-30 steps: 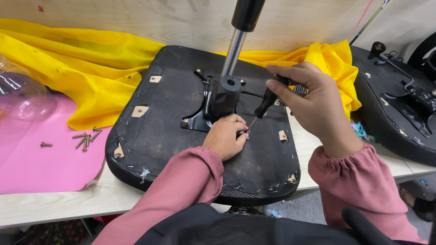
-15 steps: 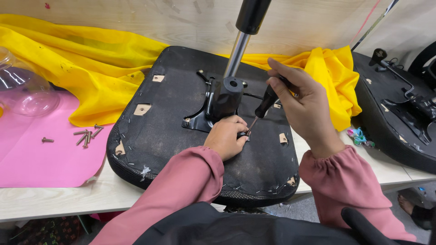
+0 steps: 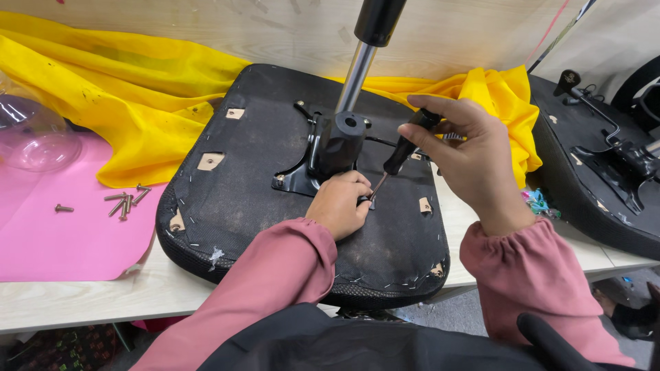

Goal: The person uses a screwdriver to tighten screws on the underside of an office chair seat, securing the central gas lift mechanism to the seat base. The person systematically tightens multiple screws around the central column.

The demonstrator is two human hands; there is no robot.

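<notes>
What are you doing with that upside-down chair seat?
A person in pink sleeves is working on a black chair seat that lies bottom-up on a table. The right hand holds a black-handled screwdriver, tip down by the metal bracket under the seat's post. The left hand rests on the seat at the tip, steadying it. Loose screws lie on a pink sheet, with yellow cloth behind.

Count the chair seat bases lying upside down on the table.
2: one chair seat base under both hands at centre, a second seat base at the right edge, partly cut off. Others may lie outside the frame.
</notes>
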